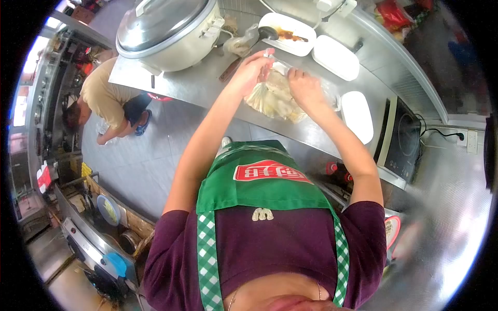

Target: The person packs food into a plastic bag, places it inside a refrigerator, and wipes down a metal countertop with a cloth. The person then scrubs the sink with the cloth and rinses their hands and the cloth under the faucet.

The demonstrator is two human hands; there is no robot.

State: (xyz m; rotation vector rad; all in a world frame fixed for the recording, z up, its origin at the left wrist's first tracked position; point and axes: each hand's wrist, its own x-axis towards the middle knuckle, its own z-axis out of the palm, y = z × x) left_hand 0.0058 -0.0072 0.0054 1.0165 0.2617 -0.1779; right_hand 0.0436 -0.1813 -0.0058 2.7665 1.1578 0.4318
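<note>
A clear plastic bag (277,98) with pale yellowish food in it lies on the steel counter (192,85), near its front edge. My left hand (256,70) is at the bag's upper left, fingers closed on the plastic. At its upper right, my right hand (307,88) has its fingers curled together on the bag's edge. Just beyond the hands sits a white tray (277,23) with brown sauce and a black ladle (267,33). What the food in the bag is exactly, I cannot make out.
A large lidded cooker (171,57) stands at the counter's left. White trays (336,57) (357,116) and an induction hob (404,137) are to the right. A person (111,88) bends over the floor at left, above a fryer unit (93,228).
</note>
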